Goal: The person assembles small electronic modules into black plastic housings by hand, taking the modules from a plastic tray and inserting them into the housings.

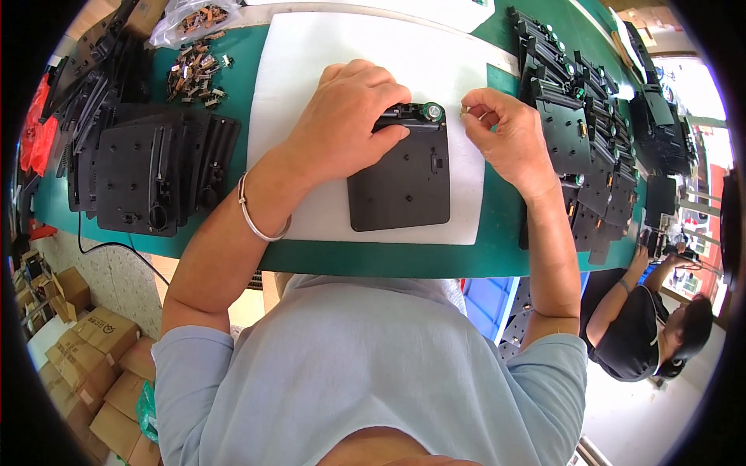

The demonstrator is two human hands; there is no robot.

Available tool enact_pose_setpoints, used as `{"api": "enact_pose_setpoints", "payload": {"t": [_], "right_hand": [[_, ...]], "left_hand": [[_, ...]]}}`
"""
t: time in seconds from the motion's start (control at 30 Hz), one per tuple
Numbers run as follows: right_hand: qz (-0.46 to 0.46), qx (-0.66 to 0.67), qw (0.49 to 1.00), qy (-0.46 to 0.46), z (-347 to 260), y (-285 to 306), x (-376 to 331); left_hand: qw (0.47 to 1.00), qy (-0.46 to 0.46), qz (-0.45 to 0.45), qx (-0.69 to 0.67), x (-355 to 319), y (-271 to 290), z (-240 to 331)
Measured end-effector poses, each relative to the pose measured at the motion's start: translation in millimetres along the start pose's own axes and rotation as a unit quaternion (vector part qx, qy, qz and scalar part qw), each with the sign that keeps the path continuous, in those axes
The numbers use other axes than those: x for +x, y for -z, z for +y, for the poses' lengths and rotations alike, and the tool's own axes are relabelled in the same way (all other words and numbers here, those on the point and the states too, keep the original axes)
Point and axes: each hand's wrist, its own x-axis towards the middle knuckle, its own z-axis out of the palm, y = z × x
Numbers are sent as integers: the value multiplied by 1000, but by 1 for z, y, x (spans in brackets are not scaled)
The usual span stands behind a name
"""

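Note:
A flat black plastic panel (400, 182) lies on a white foam sheet (311, 213) in front of me. Across its far edge runs a black tube-like housing with a round green-rimmed metal piece (433, 112) at the right end. My left hand (350, 116) is closed around that housing, thumb on the near side and fingers on the far side. Just right of the panel, my right hand (505, 132) is raised with thumb and forefinger pinched together. A tiny pale bit shows at those fingertips, too small to name.
Stacked black panels (128, 179) stand at the left. Behind them lie a pile of small metal-and-brown parts (198, 74) and a clear plastic bag (190, 23). Rows of panels with fitted housings (571, 132) fill the right side. Another person (645, 326) works at far right; cardboard boxes (101, 342) sit lower left.

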Motion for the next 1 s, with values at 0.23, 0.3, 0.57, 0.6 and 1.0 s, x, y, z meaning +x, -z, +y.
{"api": "enact_pose_setpoints", "payload": {"t": [0.23,0.3,0.57,0.6,1.0], "right_hand": [[9,-6,1000,-4,0,-1,-2],[22,-14,997,70,6,-2,-3],[-41,148,987,49,-4,6,-29],[-58,168,982,58,-5,3,-34],[10,104,988,115,-7,-24,-48]], "left_hand": [[1000,3,-3,-5,1,0,1],[1000,3,-3,-3,0,0,1],[1000,-3,-1,-4,0,1,-1],[1000,-6,5,1,0,0,-1],[1000,-12,12,0,-1,-2,-4]]}}
